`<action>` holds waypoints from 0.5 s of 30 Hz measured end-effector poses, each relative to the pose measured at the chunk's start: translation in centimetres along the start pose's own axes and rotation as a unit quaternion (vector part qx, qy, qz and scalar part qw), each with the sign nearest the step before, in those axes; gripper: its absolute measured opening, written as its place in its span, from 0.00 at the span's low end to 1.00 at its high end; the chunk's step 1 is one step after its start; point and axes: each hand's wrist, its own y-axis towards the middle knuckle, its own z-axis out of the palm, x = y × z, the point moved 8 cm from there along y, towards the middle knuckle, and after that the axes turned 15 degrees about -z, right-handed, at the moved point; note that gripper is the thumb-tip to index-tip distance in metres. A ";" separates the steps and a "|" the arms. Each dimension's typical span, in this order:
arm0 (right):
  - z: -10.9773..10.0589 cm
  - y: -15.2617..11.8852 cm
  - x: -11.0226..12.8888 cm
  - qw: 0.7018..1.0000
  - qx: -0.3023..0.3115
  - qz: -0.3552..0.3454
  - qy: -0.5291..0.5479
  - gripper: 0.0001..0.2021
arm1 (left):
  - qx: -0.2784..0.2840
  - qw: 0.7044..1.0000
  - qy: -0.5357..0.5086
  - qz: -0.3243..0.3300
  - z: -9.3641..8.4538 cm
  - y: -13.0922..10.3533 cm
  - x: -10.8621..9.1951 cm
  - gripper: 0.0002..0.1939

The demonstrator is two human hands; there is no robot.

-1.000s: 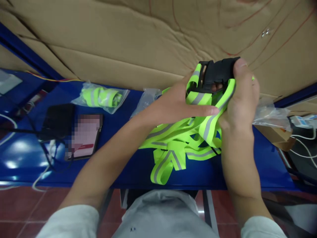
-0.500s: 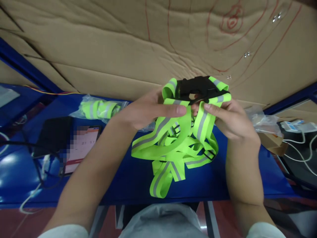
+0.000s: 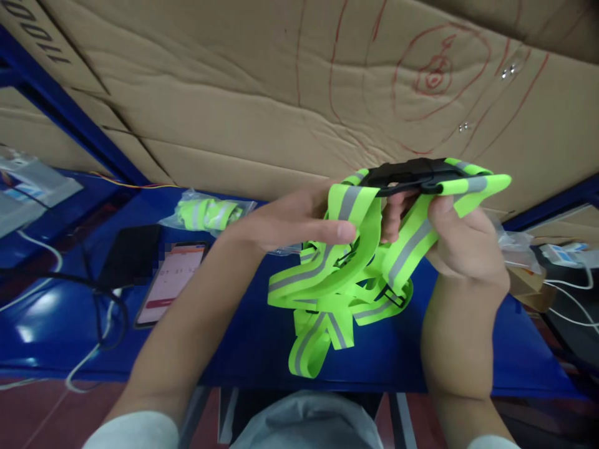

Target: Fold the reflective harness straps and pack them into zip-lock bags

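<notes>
Between my hands is a neon-green reflective strap harness (image 3: 327, 305) with grey stripes, its lower loops heaped on the blue table. A black plastic buckle (image 3: 412, 173) joins the straps at the top, raised off the table. My left hand (image 3: 299, 218) is closed on the strap at the buckle's left end, thumb in front. My right hand (image 3: 461, 234) pinches the strap beneath the buckle's right end, with its thumb against the webbing. Some fingers show behind the straps; the rest are hidden. A small black slider (image 3: 392, 297) sits on a lower strap.
Left on the blue table (image 3: 243, 349) lie a bagged green reflective strap (image 3: 208, 213), a phone (image 3: 168, 284), a black box-like device (image 3: 128, 255) and cables. A small cardboard box (image 3: 528, 287) and clear plastic bag (image 3: 517, 246) are at right. A cardboard wall (image 3: 224, 100) stands behind.
The buckle and upper straps have shifted right, with my right hand turned and moved outward. The buckle now looks flatter and more edge-on. The whole view has also shifted a little.
</notes>
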 end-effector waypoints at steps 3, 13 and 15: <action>-0.4 0.0 0.0 0.996 -0.073 -0.022 -0.039 0.14 | 0.026 1.000 -0.005 -0.001 1.7 1.0 0.5 0.25; -0.1 -0.6 -1.1 0.962 -0.080 -0.056 -0.255 0.19 | -0.119 0.992 -0.051 -0.005 1.6 0.1 -0.3 0.17; 0.0 -0.6 -1.2 0.968 -0.047 -0.039 -0.243 0.19 | -0.113 0.990 -0.082 -0.020 1.7 0.2 0.2 0.15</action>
